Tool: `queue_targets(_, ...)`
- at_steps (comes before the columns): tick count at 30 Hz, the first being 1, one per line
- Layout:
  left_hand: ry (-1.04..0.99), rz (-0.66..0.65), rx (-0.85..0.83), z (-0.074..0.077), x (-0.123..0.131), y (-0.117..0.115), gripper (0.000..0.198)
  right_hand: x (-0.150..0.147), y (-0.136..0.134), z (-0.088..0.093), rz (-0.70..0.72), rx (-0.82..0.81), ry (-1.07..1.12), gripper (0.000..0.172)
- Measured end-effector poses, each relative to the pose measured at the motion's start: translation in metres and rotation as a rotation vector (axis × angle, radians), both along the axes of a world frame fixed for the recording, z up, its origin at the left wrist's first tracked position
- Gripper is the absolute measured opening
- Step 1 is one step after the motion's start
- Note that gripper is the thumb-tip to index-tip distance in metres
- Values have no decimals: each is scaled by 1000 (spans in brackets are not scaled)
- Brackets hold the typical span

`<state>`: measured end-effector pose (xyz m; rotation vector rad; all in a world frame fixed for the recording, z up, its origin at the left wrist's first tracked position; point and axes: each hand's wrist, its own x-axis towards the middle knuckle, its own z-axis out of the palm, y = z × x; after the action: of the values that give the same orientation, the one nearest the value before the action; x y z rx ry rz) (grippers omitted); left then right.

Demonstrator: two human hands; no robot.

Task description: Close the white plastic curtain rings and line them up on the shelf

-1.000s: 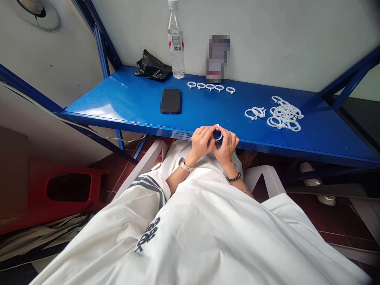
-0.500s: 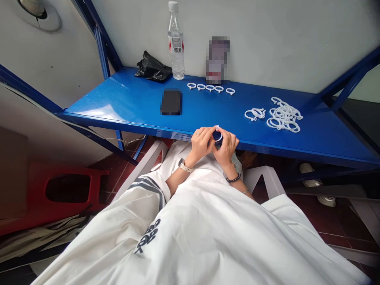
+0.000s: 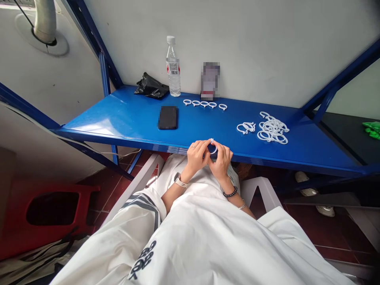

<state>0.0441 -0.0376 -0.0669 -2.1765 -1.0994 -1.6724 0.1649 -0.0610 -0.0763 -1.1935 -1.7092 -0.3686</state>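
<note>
A white plastic ring (image 3: 213, 150) is pinched between my two hands at the table's front edge, its small clasp end pointing up. My left hand (image 3: 196, 155) grips it from the left, fingertips near the clasp. From the other side my right hand (image 3: 221, 159) has its fingers curled on the same ring. Several closed white rings (image 3: 204, 104) stand in a row toward the back of the blue table (image 3: 133, 122). To the right lie a small cluster of open rings (image 3: 246, 127) and a larger tangled pile of rings (image 3: 272, 128).
A clear water bottle (image 3: 173, 73), a crumpled black plastic bag (image 3: 151, 86) and a blurred upright phone-like object (image 3: 209, 81) stand along the wall. A black flat object (image 3: 168, 117) lies left of centre. A red stool (image 3: 86, 209) is at lower left.
The camera view has tilted, so the table and everything on it sit lower and slightly left in the picture. Both hands keep the same hold on the ring.
</note>
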Motion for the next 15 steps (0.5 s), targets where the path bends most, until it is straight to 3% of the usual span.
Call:
queue_targets(9, -57, -23, -94, 16, 1, -6, 29, -4, -8, 19, -14, -71, 41, 35)
queue_targets(15, -121, -79, -334, 32, -4, -6, 27, -2, -5, 40, 0, -229, 29, 32)
